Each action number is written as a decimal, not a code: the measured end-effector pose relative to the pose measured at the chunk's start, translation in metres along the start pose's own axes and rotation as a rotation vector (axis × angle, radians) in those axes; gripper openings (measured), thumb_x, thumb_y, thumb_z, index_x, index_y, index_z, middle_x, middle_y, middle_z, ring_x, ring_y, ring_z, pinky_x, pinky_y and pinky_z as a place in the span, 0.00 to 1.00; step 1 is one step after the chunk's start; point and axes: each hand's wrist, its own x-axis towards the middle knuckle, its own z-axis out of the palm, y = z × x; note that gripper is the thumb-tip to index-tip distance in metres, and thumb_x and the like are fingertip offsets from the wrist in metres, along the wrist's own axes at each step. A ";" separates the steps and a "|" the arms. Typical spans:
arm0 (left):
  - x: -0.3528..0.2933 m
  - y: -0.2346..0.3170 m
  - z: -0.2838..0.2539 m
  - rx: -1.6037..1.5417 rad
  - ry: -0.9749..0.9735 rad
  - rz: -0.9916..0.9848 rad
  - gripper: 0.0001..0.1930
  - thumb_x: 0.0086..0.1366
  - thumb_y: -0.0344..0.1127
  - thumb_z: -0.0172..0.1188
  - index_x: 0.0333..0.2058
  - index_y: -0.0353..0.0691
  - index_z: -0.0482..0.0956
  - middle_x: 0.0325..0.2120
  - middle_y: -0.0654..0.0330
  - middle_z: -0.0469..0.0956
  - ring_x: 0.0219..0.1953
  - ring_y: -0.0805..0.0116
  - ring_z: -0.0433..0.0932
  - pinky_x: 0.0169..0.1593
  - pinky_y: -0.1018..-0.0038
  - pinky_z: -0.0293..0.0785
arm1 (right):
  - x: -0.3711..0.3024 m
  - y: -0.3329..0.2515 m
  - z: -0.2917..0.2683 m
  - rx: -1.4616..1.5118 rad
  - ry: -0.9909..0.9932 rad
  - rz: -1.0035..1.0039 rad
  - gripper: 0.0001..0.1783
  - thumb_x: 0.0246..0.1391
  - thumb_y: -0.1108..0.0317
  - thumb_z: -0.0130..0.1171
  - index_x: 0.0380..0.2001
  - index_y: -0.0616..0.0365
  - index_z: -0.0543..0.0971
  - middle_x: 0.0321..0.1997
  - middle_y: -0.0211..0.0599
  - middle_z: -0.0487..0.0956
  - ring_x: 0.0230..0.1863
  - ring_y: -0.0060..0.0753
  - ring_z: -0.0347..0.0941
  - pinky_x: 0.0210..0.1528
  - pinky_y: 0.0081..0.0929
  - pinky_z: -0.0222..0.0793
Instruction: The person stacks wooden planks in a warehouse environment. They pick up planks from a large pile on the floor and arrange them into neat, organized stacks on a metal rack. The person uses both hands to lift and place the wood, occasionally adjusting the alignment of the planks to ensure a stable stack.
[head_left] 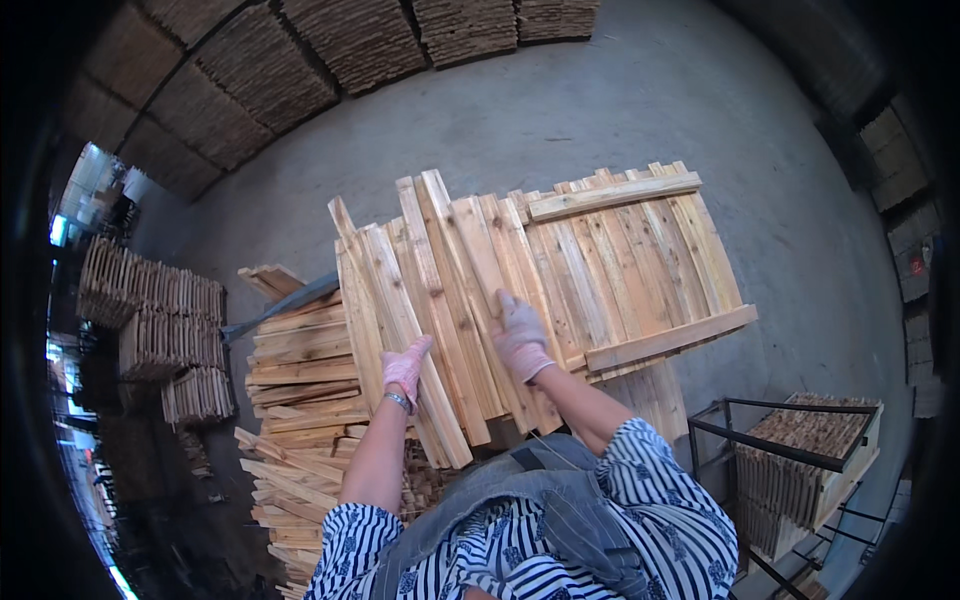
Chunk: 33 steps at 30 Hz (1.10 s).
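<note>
Pale wood boards (pixel 570 270) lay side by side in the middle of the frame. One long board (pixel 400 300), left of the middle, ran on a steep slant, its top end pointing up and left, its bottom end down and right. The left hand (pixel 405 368) touched it. The right hand (pixel 520 335) curled over a second board (pixel 480 245), slanted likewise. I could not tell if either hand's fingers gripped.
</note>
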 end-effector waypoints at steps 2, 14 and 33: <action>0.020 -0.016 -0.005 -0.001 0.022 0.013 0.61 0.49 0.53 0.76 0.66 0.20 0.45 0.62 0.36 0.63 0.63 0.52 0.66 0.65 0.60 0.63 | 0.000 0.018 -0.023 -0.062 0.070 -0.017 0.34 0.56 0.55 0.59 0.65 0.49 0.65 0.61 0.51 0.69 0.61 0.55 0.66 0.61 0.45 0.65; 0.009 -0.014 -0.012 -0.208 -0.155 -0.043 0.45 0.54 0.47 0.74 0.62 0.28 0.62 0.56 0.45 0.73 0.57 0.58 0.73 0.61 0.62 0.69 | 0.018 0.051 -0.012 -0.345 0.111 0.035 0.40 0.60 0.42 0.52 0.71 0.45 0.60 0.73 0.54 0.56 0.68 0.56 0.60 0.66 0.49 0.59; 0.033 0.020 0.011 0.522 0.036 0.444 0.55 0.60 0.63 0.60 0.73 0.40 0.37 0.71 0.39 0.46 0.74 0.47 0.44 0.74 0.60 0.37 | -0.022 0.060 -0.183 -0.211 0.040 0.402 0.65 0.42 0.45 0.74 0.74 0.56 0.47 0.64 0.54 0.66 0.66 0.50 0.65 0.66 0.40 0.62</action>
